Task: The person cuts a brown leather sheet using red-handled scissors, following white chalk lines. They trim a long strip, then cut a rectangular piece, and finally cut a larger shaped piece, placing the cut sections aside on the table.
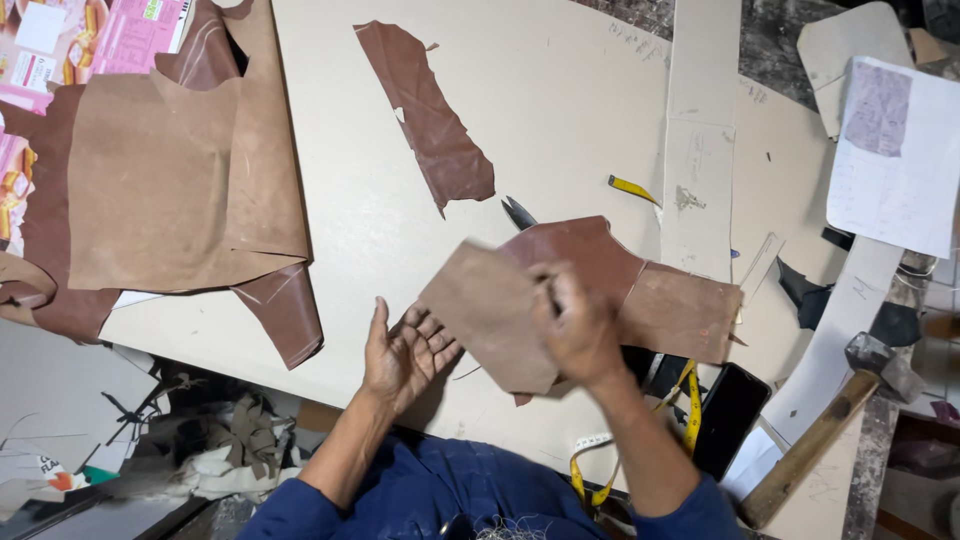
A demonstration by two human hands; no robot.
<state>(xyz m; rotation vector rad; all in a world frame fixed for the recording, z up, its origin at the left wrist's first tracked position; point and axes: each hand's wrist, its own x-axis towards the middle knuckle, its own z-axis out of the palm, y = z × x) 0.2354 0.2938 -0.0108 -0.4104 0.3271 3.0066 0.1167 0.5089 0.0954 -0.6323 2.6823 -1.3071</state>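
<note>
Right hand [578,325] grips flat tan-brown leather panel [490,315] at its right edge, raised over near edge of pale work surface [560,110]. Left hand [405,350] open wide, palm up, just beside panel's left corner. Piece looks light, thin, pliable yet holds shape; pinch at edge likely suits. Darker brown leather cut-out [620,275] lies beneath, scissors [518,213] behind.

Your left hand [405,352] lies open, palm up, fingers spread. Your right hand [575,325] is closed in a pinch, forearm angled inward.
</note>
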